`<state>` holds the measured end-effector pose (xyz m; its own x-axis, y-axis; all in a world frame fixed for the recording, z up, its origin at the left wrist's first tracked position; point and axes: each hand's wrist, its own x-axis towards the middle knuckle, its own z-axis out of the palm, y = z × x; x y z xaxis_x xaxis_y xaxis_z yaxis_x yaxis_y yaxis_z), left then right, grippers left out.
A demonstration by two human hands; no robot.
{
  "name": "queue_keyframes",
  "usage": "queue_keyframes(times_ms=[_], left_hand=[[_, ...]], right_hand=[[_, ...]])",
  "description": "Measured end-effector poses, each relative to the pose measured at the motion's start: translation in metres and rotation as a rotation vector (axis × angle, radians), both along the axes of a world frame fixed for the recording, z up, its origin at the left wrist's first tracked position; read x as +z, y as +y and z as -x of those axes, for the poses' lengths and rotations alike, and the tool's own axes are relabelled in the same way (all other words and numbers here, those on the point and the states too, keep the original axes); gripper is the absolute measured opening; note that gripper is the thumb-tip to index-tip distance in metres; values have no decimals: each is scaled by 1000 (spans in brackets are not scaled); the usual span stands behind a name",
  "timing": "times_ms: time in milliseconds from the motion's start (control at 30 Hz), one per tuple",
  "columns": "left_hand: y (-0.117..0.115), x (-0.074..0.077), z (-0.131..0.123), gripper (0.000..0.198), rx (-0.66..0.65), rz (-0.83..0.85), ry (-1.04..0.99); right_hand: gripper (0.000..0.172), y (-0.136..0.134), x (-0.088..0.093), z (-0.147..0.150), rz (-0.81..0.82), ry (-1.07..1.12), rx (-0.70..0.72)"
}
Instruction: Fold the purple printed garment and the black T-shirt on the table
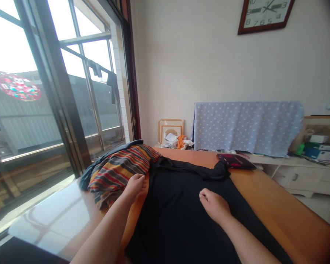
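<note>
In the head view, a black garment (178, 216) is spread on an orange counter (280, 205), its long axis running from the bottom of the view toward the far wall and slanting slightly at the near end. At its far end, a twisted dark band of fabric (192, 168) is gathered crosswise.

The right hand (213, 205) is rested on the garment with its fingers loosely curled, and nothing is gripped. The left hand (134, 187) is half-curled against a heaped striped cloth (118, 176), and whether the cloth is pinched cannot be told. The heap is piled ahead of the left hand and overlaps the garment's far left side. A dark blue cloth (87, 176) is tucked beneath its left edge.

Right of the right hand, a wide strip of orange is left between the garment's edge and the counter's edge. Ahead of that hand, a red-and-black pouch (235, 161) is placed just beyond the dark band. Farther ahead, a polka-dot cloth (247, 128) is draped against the wall, and a wooden picture frame (170, 130) is leaned beside it. Left of the left hand, a glossy white ledge (52, 220) is set along a large window (71, 73).
</note>
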<state>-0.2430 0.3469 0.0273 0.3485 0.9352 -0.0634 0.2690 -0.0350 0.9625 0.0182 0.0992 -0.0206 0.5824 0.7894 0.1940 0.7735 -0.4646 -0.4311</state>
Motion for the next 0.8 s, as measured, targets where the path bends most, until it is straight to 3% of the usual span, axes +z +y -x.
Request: queue_keyframes(times_ms=[133, 333, 433, 633, 800], left_hand=[[-31, 0, 28, 33, -89, 34, -10], [-70, 3, 57, 46, -526, -65, 73], [-82, 5, 70, 52, -656, -95, 175], [-84, 9, 98, 44, -613, -211, 402], [-77, 13, 119, 38, -558, -201, 585]], right_hand=[[21, -1, 3, 11, 79, -166, 4], [23, -2, 10, 24, 181, -302, 19], [25, -4, 16, 28, 240, -301, 29], [31, -10, 33, 39, 312, -268, 37], [36, -16, 45, 60, 349, -257, 59]])
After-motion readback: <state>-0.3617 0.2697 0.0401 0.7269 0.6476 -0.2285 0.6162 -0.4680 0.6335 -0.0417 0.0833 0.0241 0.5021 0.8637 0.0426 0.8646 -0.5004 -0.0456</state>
